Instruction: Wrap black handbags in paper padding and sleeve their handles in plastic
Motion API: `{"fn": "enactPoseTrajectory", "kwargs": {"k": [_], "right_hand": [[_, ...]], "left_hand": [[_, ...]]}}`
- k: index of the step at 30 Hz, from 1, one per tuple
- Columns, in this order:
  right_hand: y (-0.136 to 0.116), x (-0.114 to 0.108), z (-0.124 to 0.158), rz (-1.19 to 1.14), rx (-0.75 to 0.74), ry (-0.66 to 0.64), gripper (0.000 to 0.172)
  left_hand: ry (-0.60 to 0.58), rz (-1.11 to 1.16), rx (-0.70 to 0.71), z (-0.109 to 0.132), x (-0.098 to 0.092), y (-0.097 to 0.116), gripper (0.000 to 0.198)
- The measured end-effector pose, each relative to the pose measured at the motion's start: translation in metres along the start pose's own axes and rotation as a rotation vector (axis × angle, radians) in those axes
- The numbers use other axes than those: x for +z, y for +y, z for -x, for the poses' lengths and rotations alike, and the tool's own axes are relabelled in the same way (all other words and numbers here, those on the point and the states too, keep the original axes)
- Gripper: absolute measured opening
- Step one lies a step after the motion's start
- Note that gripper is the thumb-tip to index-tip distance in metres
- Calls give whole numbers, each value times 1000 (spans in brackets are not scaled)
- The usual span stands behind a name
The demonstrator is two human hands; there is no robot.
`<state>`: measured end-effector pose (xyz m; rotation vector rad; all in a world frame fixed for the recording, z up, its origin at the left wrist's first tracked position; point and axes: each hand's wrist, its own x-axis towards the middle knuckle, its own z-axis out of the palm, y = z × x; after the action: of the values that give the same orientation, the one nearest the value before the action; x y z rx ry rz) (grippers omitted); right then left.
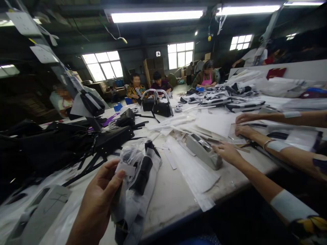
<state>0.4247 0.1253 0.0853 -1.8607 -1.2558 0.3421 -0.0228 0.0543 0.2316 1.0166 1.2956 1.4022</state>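
the left hand (98, 195) pinches a plastic-wrapped black bundle (143, 173) between thumb and fingers, over the near edge of the white table (172, 190). what seems the right hand (228, 153) is at the tape dispenser (201, 152); i can't tell whether its fingers grip.

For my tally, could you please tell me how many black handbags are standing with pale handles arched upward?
2: the left handbag and the right handbag, side by side toward the far edge of the table. Others may be hidden.
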Motion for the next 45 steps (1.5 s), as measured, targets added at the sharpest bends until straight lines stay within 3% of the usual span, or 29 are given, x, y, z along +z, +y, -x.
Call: {"fn": "enactPoseTrajectory", "kwargs": {"k": [3,6,10,13,16,19,24,28,33,38,41,45], "right_hand": [[3,-2,1,-92,74,-91,43],[-4,-10,6,-209,109,-98,56],[-14,-32,22,-427,114,-64,50],[-13,-41,43,-549,218,-102,46],[2,-35,64,-615,367,-106,45],[21,-19,76,-657,472,-16,40],[22,-2,89,-666,465,64,41],[-29,10,107,-697,263,-58,44],[-138,33,134,-776,-99,-402,26],[-229,54,152,-951,-266,-656,22],[-257,70,153,-929,-271,-668,26],[-266,85,148,-850,-204,-689,34]], "left_hand": [[-4,16,-13,1,3,1,57],[6,26,-23,2,3,1,56],[5,20,-22,0,0,-1,55],[-7,-8,-31,-5,-7,-5,60],[-9,-22,-49,-10,-13,-10,65],[-14,-16,-49,-12,-16,-12,66],[-12,-20,-73,-13,-13,-11,71],[-38,8,-6,-8,-6,-9,63],[-140,20,110,-3,-3,-14,49],[-201,-101,250,-6,-5,-23,36],[-197,-131,296,-6,-5,-25,35],[-212,-94,287,-6,-5,-25,35]]}}
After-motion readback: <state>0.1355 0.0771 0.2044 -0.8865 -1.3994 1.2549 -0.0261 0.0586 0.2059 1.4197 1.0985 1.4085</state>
